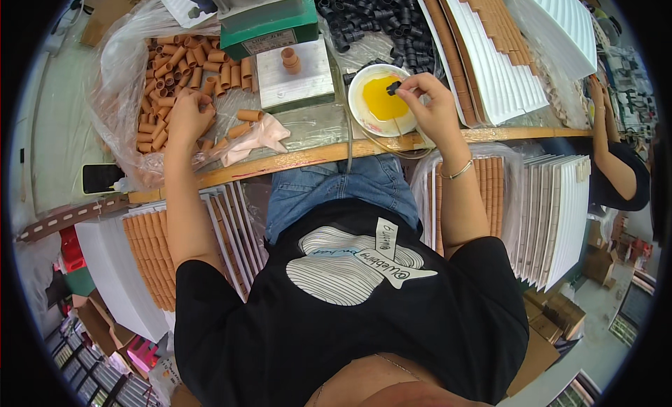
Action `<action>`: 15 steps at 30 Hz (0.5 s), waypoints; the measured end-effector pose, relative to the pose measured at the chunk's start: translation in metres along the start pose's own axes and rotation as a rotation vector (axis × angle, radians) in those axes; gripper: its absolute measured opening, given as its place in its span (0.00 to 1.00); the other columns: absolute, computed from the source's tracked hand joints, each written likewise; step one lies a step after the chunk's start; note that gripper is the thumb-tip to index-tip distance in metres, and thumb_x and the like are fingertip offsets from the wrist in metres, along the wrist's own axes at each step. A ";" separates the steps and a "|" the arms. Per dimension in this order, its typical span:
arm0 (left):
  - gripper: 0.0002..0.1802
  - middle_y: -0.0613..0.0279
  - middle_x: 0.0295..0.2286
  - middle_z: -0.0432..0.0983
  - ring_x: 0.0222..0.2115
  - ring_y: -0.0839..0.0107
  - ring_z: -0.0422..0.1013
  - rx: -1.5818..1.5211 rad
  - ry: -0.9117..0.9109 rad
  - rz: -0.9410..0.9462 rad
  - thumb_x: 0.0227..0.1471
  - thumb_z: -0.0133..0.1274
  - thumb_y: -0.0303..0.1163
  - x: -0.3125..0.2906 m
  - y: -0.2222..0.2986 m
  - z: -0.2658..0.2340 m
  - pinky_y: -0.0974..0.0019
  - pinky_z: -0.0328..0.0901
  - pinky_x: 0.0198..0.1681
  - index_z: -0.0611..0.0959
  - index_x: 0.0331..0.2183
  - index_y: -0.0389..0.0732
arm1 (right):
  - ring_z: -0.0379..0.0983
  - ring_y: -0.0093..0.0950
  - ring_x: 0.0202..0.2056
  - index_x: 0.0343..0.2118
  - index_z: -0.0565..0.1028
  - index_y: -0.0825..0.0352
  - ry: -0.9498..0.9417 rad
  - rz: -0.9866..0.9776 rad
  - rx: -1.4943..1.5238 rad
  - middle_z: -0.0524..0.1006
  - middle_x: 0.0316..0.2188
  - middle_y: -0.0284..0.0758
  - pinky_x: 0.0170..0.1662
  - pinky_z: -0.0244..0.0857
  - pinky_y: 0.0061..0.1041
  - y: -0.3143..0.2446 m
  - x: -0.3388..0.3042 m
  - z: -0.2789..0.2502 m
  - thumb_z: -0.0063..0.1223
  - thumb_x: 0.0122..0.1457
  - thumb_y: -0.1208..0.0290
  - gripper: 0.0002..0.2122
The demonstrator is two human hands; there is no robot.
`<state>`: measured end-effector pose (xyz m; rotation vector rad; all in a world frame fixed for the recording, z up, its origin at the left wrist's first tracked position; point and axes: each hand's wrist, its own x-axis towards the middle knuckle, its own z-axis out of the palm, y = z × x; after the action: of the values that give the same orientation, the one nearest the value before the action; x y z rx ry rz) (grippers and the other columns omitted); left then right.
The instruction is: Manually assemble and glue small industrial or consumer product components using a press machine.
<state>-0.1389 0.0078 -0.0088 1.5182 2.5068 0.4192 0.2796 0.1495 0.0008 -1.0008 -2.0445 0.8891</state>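
Note:
My right hand [432, 107] pinches a small black plastic ring-shaped part [393, 88] over a white bowl [355, 111]. Yellow liquid [378, 102] fills the bowl's bottom, and the black part is at or just above its right side. My left hand [189, 118] is among the brown tubes [162, 71], its fingers curled down; whatever they grip is hidden. Between my hands, a brown stepped piece [290, 60] stands upright on the metal plate [296, 85] of a green press [269, 22].
Many black plastic parts [374, 18] lie behind the bowl. White ridged trays [483, 64] holding brown tubes lean at the right. A pink cloth [255, 139] lies by the wooden table edge [315, 155]. A phone [103, 178] is far left; another person's arm [616, 162] shows at right.

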 end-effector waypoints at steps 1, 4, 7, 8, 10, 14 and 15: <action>0.11 0.52 0.38 0.73 0.37 0.58 0.73 0.100 -0.033 0.028 0.44 0.60 0.30 0.001 -0.003 -0.001 0.60 0.68 0.40 0.82 0.32 0.35 | 0.71 0.26 0.28 0.28 0.77 0.64 -0.011 -0.021 -0.037 0.76 0.28 0.31 0.35 0.63 0.22 -0.003 0.001 0.003 0.60 0.49 0.76 0.03; 0.10 0.53 0.37 0.75 0.38 0.55 0.72 0.125 0.002 0.030 0.46 0.56 0.29 -0.010 0.010 -0.008 0.58 0.67 0.40 0.80 0.34 0.36 | 0.71 0.29 0.33 0.26 0.77 0.61 0.016 -0.298 -0.340 0.76 0.31 0.28 0.40 0.59 0.29 -0.006 0.003 0.010 0.61 0.47 0.73 0.03; 0.09 0.56 0.34 0.78 0.37 0.60 0.74 -0.019 0.078 -0.025 0.50 0.53 0.26 -0.029 0.036 -0.017 0.63 0.68 0.36 0.77 0.37 0.36 | 0.68 0.28 0.38 0.25 0.77 0.58 0.059 -0.410 -0.513 0.75 0.34 0.26 0.42 0.54 0.34 -0.005 -0.001 0.016 0.61 0.46 0.70 0.04; 0.09 0.58 0.35 0.78 0.36 0.65 0.75 -0.469 0.048 -0.002 0.51 0.53 0.24 -0.033 0.049 -0.017 0.66 0.68 0.36 0.77 0.37 0.36 | 0.67 0.29 0.41 0.25 0.77 0.58 0.027 -0.420 -0.589 0.74 0.37 0.26 0.42 0.55 0.34 0.003 -0.005 0.016 0.61 0.44 0.71 0.05; 0.10 0.62 0.35 0.78 0.35 0.73 0.74 -1.038 0.007 0.088 0.51 0.53 0.20 -0.046 0.070 -0.012 0.71 0.69 0.37 0.77 0.39 0.36 | 0.67 0.29 0.42 0.25 0.77 0.58 0.037 -0.430 -0.593 0.75 0.38 0.27 0.43 0.54 0.35 -0.002 -0.002 0.018 0.61 0.44 0.72 0.05; 0.16 0.62 0.37 0.77 0.36 0.75 0.74 -1.242 -0.144 0.159 0.47 0.57 0.16 -0.071 0.115 0.000 0.71 0.69 0.43 0.77 0.40 0.34 | 0.68 0.34 0.43 0.26 0.76 0.61 0.080 -0.306 -0.373 0.75 0.39 0.32 0.45 0.57 0.34 -0.024 0.003 0.017 0.61 0.46 0.74 0.05; 0.16 0.62 0.37 0.77 0.36 0.75 0.74 -1.248 -0.155 0.164 0.47 0.57 0.16 -0.073 0.124 0.003 0.71 0.69 0.43 0.77 0.40 0.34 | 0.68 0.35 0.43 0.26 0.76 0.62 0.113 -0.213 -0.148 0.75 0.39 0.34 0.46 0.58 0.33 -0.028 0.004 0.016 0.61 0.47 0.74 0.04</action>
<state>-0.0007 -0.0019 0.0298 1.0866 1.3814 1.4413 0.2544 0.1347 0.0159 -0.8687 -2.0966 0.5649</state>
